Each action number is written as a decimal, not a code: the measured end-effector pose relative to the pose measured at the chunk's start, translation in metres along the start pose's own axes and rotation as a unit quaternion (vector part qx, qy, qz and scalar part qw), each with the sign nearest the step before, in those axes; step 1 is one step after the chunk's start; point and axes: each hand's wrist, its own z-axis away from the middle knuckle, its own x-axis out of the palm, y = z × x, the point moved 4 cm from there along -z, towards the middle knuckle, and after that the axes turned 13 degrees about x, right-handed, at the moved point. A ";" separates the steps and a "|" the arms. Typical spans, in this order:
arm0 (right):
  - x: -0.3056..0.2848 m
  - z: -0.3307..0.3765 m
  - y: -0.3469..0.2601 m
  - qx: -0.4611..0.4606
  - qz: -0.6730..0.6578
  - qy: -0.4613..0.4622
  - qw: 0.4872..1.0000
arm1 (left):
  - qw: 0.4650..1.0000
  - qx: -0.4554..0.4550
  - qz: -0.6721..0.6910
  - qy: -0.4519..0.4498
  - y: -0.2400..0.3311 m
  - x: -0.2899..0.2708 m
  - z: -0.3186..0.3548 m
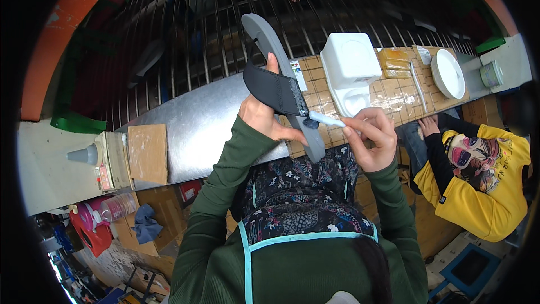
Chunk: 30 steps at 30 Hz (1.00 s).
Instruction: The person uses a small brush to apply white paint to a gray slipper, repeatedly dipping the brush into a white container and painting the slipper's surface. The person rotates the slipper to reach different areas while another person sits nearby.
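Observation:
A grey-soled slide sandal (270, 32) with a wide black strap is held up on its side above the bench. My left hand (260, 117) is pushed through under the strap and grips the sole, its thumb and a finger showing on either side. In my right hand (372, 139), thumb and fingertips pinch the light blue handle of a small brush (327, 119). The dark brush head meets the strap's lower edge where it joins the sole. A pale, wet-looking smear runs along that strap edge.
White plastic container (351, 59), yellow blocks (395, 59), thin white stick (418, 85) and white bowl (447, 76) stand on taped cardboard. Metal bars (214, 31) run beyond the bench, carrying another sandal (147, 62). A person in yellow (484, 214) sits at right.

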 end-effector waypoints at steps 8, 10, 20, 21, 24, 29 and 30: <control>-0.003 -0.001 -0.012 -0.072 0.087 0.053 0.992 | 1.000 0.008 -0.009 -0.009 0.001 0.000 -0.001; -0.002 0.000 -0.014 -0.079 0.101 0.066 0.990 | 1.000 0.014 -0.008 -0.009 0.002 -0.001 0.000; 0.001 0.005 -0.014 -0.084 0.121 0.091 0.985 | 0.999 0.026 -0.026 -0.015 -0.001 0.002 0.004; 0.002 0.005 -0.013 -0.081 0.105 0.088 0.987 | 0.999 0.025 -0.019 -0.014 -0.001 0.002 0.004; 0.002 0.003 -0.010 -0.072 0.070 0.079 0.992 | 0.999 0.032 -0.017 -0.010 -0.001 0.000 0.003; 0.001 -0.003 -0.006 -0.091 0.050 0.061 0.993 | 0.998 0.056 -0.026 -0.003 0.000 -0.002 -0.003; 0.001 -0.004 -0.006 -0.095 0.051 0.053 0.993 | 0.998 0.057 -0.027 -0.001 0.000 -0.002 -0.003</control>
